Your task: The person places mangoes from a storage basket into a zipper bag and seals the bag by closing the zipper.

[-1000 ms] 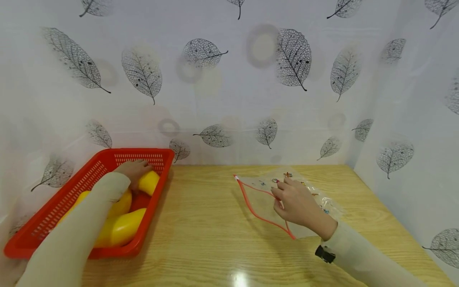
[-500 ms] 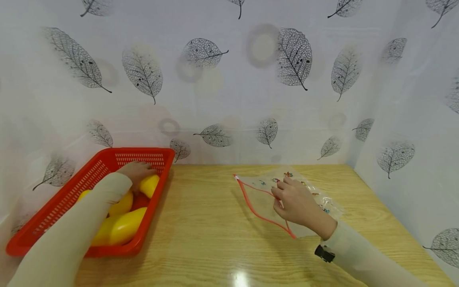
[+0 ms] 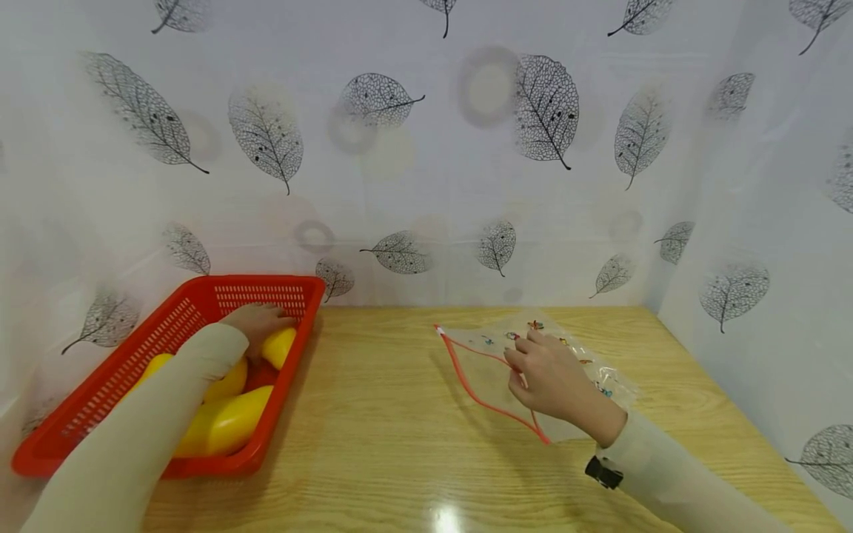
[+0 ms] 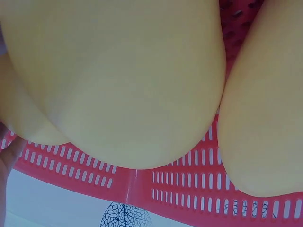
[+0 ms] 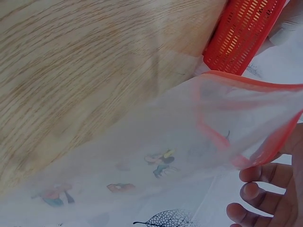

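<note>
Inside the red basket (image 3: 293,407) on the left, my left hand (image 3: 256,323) reaches to the far end and holds a smooth yellow fruit (image 3: 278,348), its kind unclear. The left wrist view shows only some fingers (image 4: 8,156) at the left edge, against that fruit (image 4: 28,123). On the right, my right hand (image 3: 549,374) pinches the red zip edge of a clear zip bag (image 3: 483,374) with small cartoon prints. The bag's mouth gapes towards the left. In the right wrist view, curled fingertips (image 5: 251,175) meet the red edge.
Several other yellow fruits (image 3: 223,426) lie in the basket, partly behind the left sleeve (image 3: 140,422). Bare wooden table (image 3: 373,414) lies between basket and bag. A white curtain (image 3: 426,185) with leaf prints hangs behind and at the right. A black clip (image 3: 603,471) sits at the right cuff.
My left hand has shifted slightly down and towards me with the yellow fruit beneath it. The right hand and the bag have stayed in place.
</note>
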Motion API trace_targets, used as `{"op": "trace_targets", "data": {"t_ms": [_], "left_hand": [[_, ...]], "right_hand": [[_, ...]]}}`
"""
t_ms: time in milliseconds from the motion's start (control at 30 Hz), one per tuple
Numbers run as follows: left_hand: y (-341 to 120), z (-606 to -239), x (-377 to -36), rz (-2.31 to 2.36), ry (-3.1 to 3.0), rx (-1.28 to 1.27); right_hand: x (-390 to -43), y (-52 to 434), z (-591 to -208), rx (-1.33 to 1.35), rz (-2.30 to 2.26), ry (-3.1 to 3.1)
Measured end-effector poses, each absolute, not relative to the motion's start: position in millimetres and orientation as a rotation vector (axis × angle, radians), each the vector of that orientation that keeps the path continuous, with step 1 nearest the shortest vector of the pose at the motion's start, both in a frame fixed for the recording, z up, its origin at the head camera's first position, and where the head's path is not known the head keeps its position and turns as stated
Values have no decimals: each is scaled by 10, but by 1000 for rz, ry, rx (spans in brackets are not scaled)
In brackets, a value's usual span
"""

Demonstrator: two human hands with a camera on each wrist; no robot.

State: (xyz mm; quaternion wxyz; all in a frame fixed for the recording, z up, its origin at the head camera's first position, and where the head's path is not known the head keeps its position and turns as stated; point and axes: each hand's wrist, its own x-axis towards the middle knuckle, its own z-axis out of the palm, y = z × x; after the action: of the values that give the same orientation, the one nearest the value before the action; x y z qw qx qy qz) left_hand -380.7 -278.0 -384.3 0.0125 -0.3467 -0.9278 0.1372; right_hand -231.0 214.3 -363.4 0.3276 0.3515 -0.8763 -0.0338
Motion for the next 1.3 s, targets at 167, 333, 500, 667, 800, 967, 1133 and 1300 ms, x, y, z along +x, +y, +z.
{"op": "trace_targets", "data": {"t_ms": [167, 333, 500, 667, 800, 967, 1133, 1300], "left_hand": [[-2799, -3871, -3852, 421, -2859, -1094], [-2796, -3856, -3872, 448, -2898, -1053], [-2782, -3771, -3857, 451, -2950, -1007], [-2788, -3689, -3852, 440, -2964, -978], [-2815, -3648, -3870, 420, -2957, -959], [-2815, -3568, -3828, 380, -3011, -871], [-2815, -3455, -3786, 363, -3038, -828], [-2851, -3340, -3775, 378, -3016, -835]], "right_hand": [[-2316, 2155, -3642, 920, -88, -2289], [-2307, 2162, -3634, 909, -87, -2306], [-2299, 2164, -3623, 896, -90, -2314], [-2292, 2170, -3619, 892, -98, -2314], [-2291, 2176, -3617, 891, -98, -2313], [-2294, 2176, -3616, 890, -103, -2320], [-2292, 2177, -3616, 891, -106, -2327], [-2284, 2175, -3614, 887, -93, -2331]]}}
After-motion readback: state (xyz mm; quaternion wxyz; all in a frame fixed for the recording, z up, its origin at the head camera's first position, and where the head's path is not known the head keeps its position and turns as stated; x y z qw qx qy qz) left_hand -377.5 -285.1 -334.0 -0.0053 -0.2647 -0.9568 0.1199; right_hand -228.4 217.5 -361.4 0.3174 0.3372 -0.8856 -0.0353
